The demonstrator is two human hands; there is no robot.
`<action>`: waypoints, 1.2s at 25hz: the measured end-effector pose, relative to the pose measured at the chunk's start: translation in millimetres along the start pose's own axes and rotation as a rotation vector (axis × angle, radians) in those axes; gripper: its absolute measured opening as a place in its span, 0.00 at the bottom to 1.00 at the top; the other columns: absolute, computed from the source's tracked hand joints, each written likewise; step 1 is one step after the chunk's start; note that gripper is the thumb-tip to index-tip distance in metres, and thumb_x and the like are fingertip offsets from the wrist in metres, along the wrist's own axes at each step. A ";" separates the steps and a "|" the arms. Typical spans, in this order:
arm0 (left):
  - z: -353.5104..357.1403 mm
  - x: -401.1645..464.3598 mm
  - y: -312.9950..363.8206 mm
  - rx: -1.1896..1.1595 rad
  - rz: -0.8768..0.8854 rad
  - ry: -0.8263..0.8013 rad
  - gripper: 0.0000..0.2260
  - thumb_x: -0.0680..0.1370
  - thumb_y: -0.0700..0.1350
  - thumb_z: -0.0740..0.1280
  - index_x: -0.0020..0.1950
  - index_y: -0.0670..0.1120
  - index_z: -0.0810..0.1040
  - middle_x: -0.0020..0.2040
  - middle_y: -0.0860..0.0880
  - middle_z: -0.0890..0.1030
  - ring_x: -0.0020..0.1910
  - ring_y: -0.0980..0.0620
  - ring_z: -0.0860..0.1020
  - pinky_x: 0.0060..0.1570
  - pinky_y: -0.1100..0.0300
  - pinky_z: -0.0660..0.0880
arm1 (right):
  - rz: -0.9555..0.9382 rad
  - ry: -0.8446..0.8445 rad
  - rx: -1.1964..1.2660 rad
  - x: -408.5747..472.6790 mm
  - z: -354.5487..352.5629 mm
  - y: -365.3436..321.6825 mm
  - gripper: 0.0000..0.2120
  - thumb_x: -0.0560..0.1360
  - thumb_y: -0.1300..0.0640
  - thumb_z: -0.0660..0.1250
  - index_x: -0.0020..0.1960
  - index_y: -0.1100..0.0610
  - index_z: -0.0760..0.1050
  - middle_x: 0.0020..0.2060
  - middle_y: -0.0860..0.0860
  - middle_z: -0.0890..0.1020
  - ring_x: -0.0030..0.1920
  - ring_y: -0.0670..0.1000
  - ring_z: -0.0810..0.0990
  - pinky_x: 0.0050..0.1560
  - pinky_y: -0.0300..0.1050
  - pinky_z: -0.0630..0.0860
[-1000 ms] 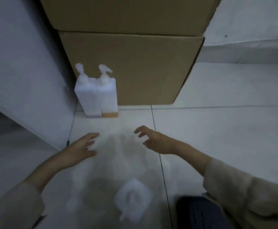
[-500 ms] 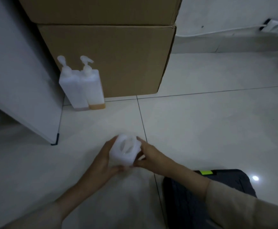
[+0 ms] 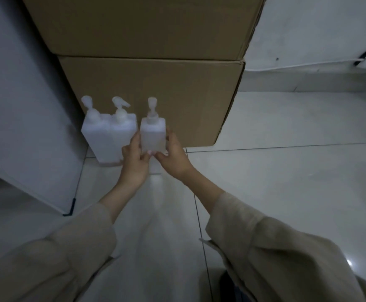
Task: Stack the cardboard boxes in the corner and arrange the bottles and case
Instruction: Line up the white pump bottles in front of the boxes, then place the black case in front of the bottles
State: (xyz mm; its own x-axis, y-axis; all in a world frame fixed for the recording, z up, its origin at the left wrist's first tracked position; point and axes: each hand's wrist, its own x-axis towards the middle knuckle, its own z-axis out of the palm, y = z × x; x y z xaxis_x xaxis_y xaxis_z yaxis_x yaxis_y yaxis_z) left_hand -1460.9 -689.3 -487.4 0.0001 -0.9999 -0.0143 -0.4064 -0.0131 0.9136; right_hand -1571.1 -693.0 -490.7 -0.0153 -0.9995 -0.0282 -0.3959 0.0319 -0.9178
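Upright bottle [image 3: 152,136] clasped between both hands [image 3: 153,158]

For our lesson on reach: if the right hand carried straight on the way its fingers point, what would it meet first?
Probably the lower cardboard box just behind the held bottle, though depth is unclear; the right hand already grips that bottle.

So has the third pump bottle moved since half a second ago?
Yes. The third pump bottle has gone from mid-floor to just right of the two standing bottles, against the lower box.
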 end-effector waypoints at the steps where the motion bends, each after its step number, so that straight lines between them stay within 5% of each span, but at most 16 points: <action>1: 2.8 3.2 0.3 -0.022 0.000 0.024 0.24 0.78 0.38 0.59 0.72 0.48 0.57 0.65 0.42 0.67 0.62 0.46 0.71 0.64 0.53 0.71 | -0.009 0.000 0.024 7.4 1.2 -2.1 0.36 0.71 0.66 0.66 0.73 0.62 0.50 0.67 0.61 0.66 0.68 0.57 0.66 0.67 0.49 0.67; 3: 7.0 -1.7 0.2 -0.051 -0.016 0.030 0.22 0.77 0.33 0.59 0.70 0.40 0.57 0.68 0.40 0.63 0.61 0.51 0.70 0.61 0.64 0.69 | -0.002 -0.051 0.097 14.7 2.8 -2.2 0.37 0.70 0.70 0.64 0.73 0.61 0.47 0.67 0.61 0.65 0.66 0.55 0.68 0.65 0.49 0.69; 7: 6.7 -7.4 -19.1 -0.057 -0.032 -0.055 0.22 0.74 0.28 0.60 0.67 0.36 0.59 0.69 0.37 0.56 0.70 0.44 0.66 0.70 0.50 0.66 | -0.014 -0.163 0.114 9.3 0.9 4.4 0.40 0.69 0.73 0.62 0.73 0.60 0.43 0.70 0.58 0.61 0.64 0.48 0.65 0.64 0.51 0.71; 9: 2.0 -7.9 -24.5 -0.069 -0.084 -0.102 0.22 0.75 0.29 0.60 0.69 0.38 0.61 0.70 0.38 0.57 0.70 0.44 0.66 0.69 0.53 0.65 | 0.030 -0.220 0.080 -3.8 -9.5 10.7 0.40 0.72 0.71 0.61 0.74 0.58 0.41 0.71 0.55 0.60 0.65 0.46 0.63 0.68 0.50 0.66; 12: -0.8 -16.8 -28.6 -0.094 -0.115 -0.158 0.20 0.77 0.32 0.59 0.69 0.42 0.65 0.72 0.41 0.62 0.69 0.45 0.68 0.60 0.60 0.66 | 0.153 -0.281 -0.016 -44.6 -47.7 28.6 0.28 0.76 0.68 0.59 0.72 0.57 0.54 0.71 0.57 0.63 0.71 0.53 0.63 0.72 0.52 0.63; 14: 5.2 -38.6 -28.6 -0.127 -0.126 -0.215 0.18 0.78 0.35 0.59 0.67 0.45 0.68 0.71 0.44 0.66 0.65 0.48 0.71 0.58 0.60 0.67 | 0.173 -0.296 -0.224 -92.3 -89.2 45.4 0.21 0.77 0.65 0.59 0.68 0.57 0.63 0.70 0.55 0.68 0.69 0.50 0.66 0.68 0.42 0.63; 16: 20.8 -73.8 -29.9 -0.134 -0.101 -0.413 0.13 0.77 0.37 0.61 0.60 0.49 0.71 0.64 0.46 0.73 0.59 0.50 0.73 0.54 0.68 0.70 | 0.215 -0.299 -0.394 -146.2 -130.8 60.9 0.19 0.77 0.63 0.59 0.67 0.55 0.66 0.68 0.52 0.69 0.67 0.47 0.67 0.62 0.32 0.60; 18: 46.1 -120.0 -25.4 -0.129 -0.093 -0.740 0.10 0.74 0.46 0.67 0.54 0.55 0.73 0.56 0.53 0.77 0.57 0.54 0.75 0.46 0.78 0.70 | 0.291 -0.265 -0.499 -199.1 -166.4 77.3 0.18 0.77 0.62 0.60 0.66 0.53 0.66 0.67 0.52 0.69 0.68 0.50 0.67 0.64 0.36 0.62; 21: 83.0 -183.4 -29.6 -0.073 -0.032 -1.015 0.25 0.58 0.72 0.67 0.54 0.71 0.69 0.62 0.61 0.71 0.60 0.72 0.70 0.55 0.78 0.68 | 0.395 -0.137 -0.551 -264.1 -195.7 97.2 0.19 0.76 0.58 0.62 0.66 0.51 0.67 0.66 0.50 0.69 0.66 0.51 0.69 0.66 0.47 0.68; 23: 99.4 -220.3 -30.8 -0.019 0.013 -0.967 0.32 0.58 0.72 0.66 0.60 0.68 0.63 0.64 0.61 0.66 0.62 0.73 0.66 0.63 0.75 0.63 | 0.473 0.008 -0.544 -298.4 -207.2 103.1 0.21 0.75 0.53 0.63 0.67 0.49 0.64 0.67 0.49 0.68 0.66 0.51 0.69 0.66 0.47 0.68; 26: 107.7 -260.1 -29.4 -0.106 -0.177 -0.569 0.42 0.60 0.57 0.72 0.70 0.48 0.59 0.68 0.50 0.63 0.66 0.58 0.64 0.65 0.67 0.60 | 0.643 0.221 -0.406 -338.0 -213.1 108.3 0.27 0.74 0.47 0.64 0.70 0.49 0.59 0.64 0.46 0.67 0.63 0.47 0.68 0.64 0.44 0.68; 30: 110.6 -272.5 -20.2 -0.226 -0.382 -0.550 0.31 0.72 0.33 0.68 0.71 0.40 0.58 0.63 0.48 0.63 0.63 0.49 0.67 0.63 0.58 0.62 | 0.866 0.319 -0.212 -353.6 -199.1 110.1 0.24 0.75 0.44 0.60 0.66 0.55 0.63 0.55 0.50 0.73 0.52 0.50 0.73 0.44 0.38 0.70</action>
State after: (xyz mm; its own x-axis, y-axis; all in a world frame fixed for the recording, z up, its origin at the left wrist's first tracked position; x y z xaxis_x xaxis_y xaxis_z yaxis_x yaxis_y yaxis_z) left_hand -1553.7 -415.9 -546.9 -0.3813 -0.7775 -0.5001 -0.2708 -0.4233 0.8646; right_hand -1792.2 -335.4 -502.9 -0.6201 -0.5812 -0.5269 -0.2876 0.7933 -0.5365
